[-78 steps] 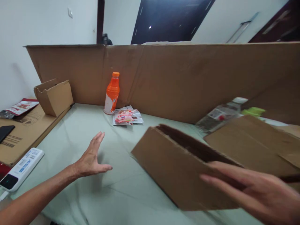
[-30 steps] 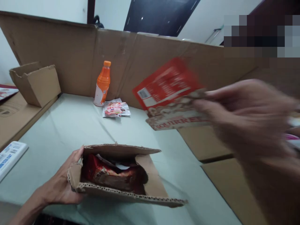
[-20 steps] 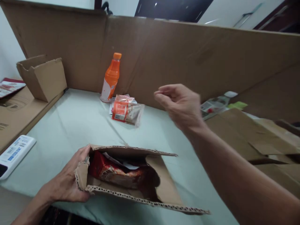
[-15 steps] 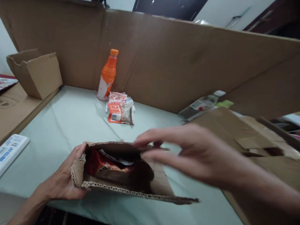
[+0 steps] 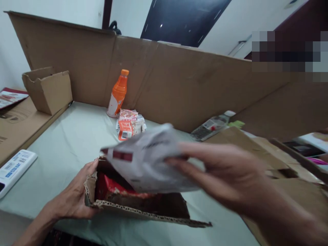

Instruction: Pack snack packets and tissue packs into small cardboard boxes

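My left hand grips the left end of a torn, open cardboard box at the front of the table. Inside the box lies a red packet, partly covered. Above the opening, my right hand pinches a grey-white plastic packet with a dark red patch; it is smeared by motion and hides part of the box. Beyond it, several small orange and white snack packets lie beside an orange drink bottle standing upright.
A small open cardboard box stands at the back left on a larger flat carton. A white power bank lies at left. Cardboard walls close off the back. A clear plastic bottle and cardboard pieces lie at right.
My right hand now holds the grey-white packet, raised over the box opening; before, its fingers were at the box's rim. The left hand keeps its grip. The view has tilted up slightly.
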Demonstrator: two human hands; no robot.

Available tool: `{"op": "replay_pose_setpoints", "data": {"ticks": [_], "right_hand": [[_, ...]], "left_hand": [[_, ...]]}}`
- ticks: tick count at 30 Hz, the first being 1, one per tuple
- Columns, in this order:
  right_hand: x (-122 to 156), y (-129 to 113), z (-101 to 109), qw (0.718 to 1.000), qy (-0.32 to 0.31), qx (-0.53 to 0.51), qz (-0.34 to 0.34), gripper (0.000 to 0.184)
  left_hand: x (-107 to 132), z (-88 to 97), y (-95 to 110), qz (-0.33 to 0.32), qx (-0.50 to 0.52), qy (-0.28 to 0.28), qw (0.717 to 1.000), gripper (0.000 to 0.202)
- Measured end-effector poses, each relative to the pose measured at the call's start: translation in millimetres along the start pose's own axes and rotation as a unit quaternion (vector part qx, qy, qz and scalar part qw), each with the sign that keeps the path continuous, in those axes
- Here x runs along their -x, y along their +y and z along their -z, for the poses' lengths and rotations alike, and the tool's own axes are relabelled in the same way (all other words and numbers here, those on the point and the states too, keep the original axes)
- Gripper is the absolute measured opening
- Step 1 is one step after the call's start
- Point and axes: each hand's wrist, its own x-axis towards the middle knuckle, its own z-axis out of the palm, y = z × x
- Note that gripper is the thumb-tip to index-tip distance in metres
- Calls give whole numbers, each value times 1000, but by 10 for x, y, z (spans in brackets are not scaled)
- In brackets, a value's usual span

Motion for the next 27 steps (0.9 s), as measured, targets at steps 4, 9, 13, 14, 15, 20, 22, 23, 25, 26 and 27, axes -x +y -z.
{"op": "replay_pose_setpoints", "data": {"ticks": [4,9,13,14,15,20,22,23,25,26,27], "right_hand": [[-385,442,294,959,208,33,-189,10],[-732,842,156,938,214,45,-270,11],[-362,361,-28,986,63,16,-151,15],[-242,208,-87,994,-36,-12,-103,15],[-137,76,-164,989,-133,-25,-67,15],[17,-68,-749,915,-393,76,-54,22],[-19,-11,-892,893,-442,72,-40,14],[-30,1,-901,891,-449,63,-27,17],[-26,-10,-777,910,-413,34,-1,23],[-14,-20,-651,931,-366,12,7,25],[-3,-20,-498,953,-303,-12,6,25]], "left_hand": [[-11,3,0,-9,11,2,1000,124],[-28,36,30,-17,24,-5,1000,130],[1,65,28,-7,57,-22,998,132],[11,73,27,-3,61,-22,998,130],[20,81,26,0,61,-23,998,128],[62,62,-7,-4,27,-22,999,129],[75,26,-30,-7,15,-20,1000,131],[78,7,-39,-6,12,-16,1000,131],[70,-20,-46,-2,15,-5,1000,130],[61,-25,-45,0,21,-1,1000,128],[49,-26,-40,0,27,0,1000,126]]}}
